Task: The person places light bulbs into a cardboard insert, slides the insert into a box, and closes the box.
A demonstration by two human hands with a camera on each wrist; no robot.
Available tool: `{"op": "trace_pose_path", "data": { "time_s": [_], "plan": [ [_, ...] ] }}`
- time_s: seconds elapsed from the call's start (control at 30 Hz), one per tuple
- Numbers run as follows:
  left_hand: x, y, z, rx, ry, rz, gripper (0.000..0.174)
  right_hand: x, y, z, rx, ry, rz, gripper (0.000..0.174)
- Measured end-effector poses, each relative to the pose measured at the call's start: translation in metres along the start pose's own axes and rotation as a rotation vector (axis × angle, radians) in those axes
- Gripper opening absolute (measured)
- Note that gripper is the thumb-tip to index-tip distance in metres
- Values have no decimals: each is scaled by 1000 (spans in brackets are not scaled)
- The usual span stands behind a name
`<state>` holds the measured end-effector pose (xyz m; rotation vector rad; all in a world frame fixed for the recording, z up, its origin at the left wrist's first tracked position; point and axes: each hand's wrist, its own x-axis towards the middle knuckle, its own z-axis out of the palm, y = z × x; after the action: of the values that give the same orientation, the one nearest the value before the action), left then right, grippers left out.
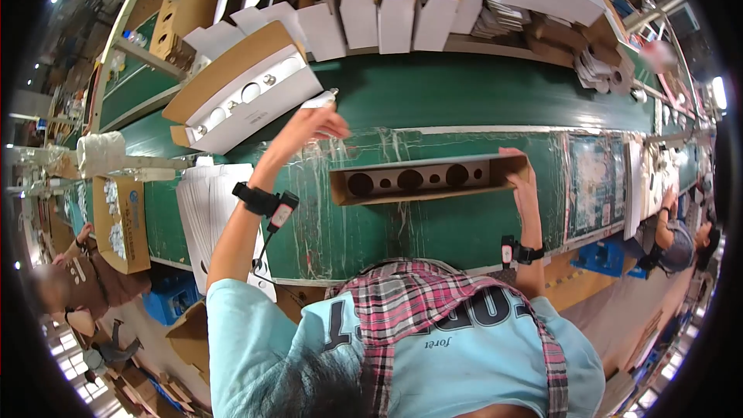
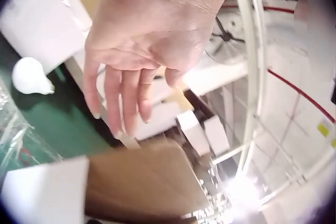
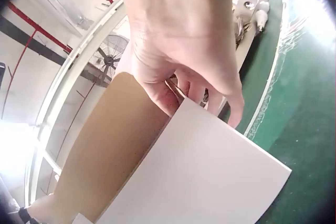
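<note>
My right hand [image 1: 526,190] grips the right end of a long, shallow cardboard box [image 1: 410,200], brown inside, with a row of large and small round holes along its insert. The right wrist view shows the thumb inside the end of this box [image 3: 199,166] and the fingers over its white outer side. My left hand [image 1: 313,124] is over the bench with fingers loosely extended and nothing in them. A white light bulb [image 2: 31,76] lies on the green surface near it. Just left of that hand stands an open white box [image 1: 263,118] with several bulbs seated in its insert.
Several open white boxes [image 1: 361,27] line the back of the green bench [image 1: 464,93]. Flat white cartons [image 1: 205,217] are stacked at the left. Folded inserts [image 1: 600,70] lie at the back right. Other people [image 1: 677,236] are at both sides.
</note>
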<state>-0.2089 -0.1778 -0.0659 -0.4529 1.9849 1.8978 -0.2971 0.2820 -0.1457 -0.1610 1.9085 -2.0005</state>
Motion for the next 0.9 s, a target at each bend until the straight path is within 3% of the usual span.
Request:
{"op": "trace_pose_path", "data": {
  "time_s": [0.07, 0.13, 0.2, 0.27, 0.33, 0.4, 0.43, 0.47, 0.53, 0.63, 0.73, 0.9],
  "plan": [
    [-2, -43, -46, 24, 218, -195, 40, -3, -6, 8, -6, 36, 25, 46],
    [-10, -128, -109, -46, 308, -172, 40, -3, -5, 8, -6, 53, 18, 46],
    [-20, -182, -156, -89, 662, -273, 42, -2, -9, 11, -6, 49, 15, 45],
    [-16, -224, -217, 5, 851, -259, 55, -5, -11, 12, -3, 71, 43, 45],
    [-10, -234, -227, 14, 955, 17, 60, -8, -14, 11, -24, 77, 56, 45],
    [4, -232, -225, 301, 1286, 178, 59, -11, -13, 13, -25, 84, 56, 46],
    [8, -227, -224, 308, 1205, 196, 61, -14, -12, 14, -13, 93, 54, 46],
    [6, -193, -198, 223, 1083, 142, 53, -15, -10, 13, -5, 95, 58, 47],
    [27, -179, -159, 105, 796, 270, 33, -16, -7, 10, 10, 101, 65, 48],
    [69, -190, -97, 404, 734, 214, 74, -16, -6, 12, 24, 117, 80, 49],
    [80, -180, -79, 601, 697, 168, 78, -16, -14, 15, -18, 107, 105, 53],
    [41, -159, -73, -74, 636, 25, 72, -37, -25, 13, -107, 113, 187, 65]
  ]
}}
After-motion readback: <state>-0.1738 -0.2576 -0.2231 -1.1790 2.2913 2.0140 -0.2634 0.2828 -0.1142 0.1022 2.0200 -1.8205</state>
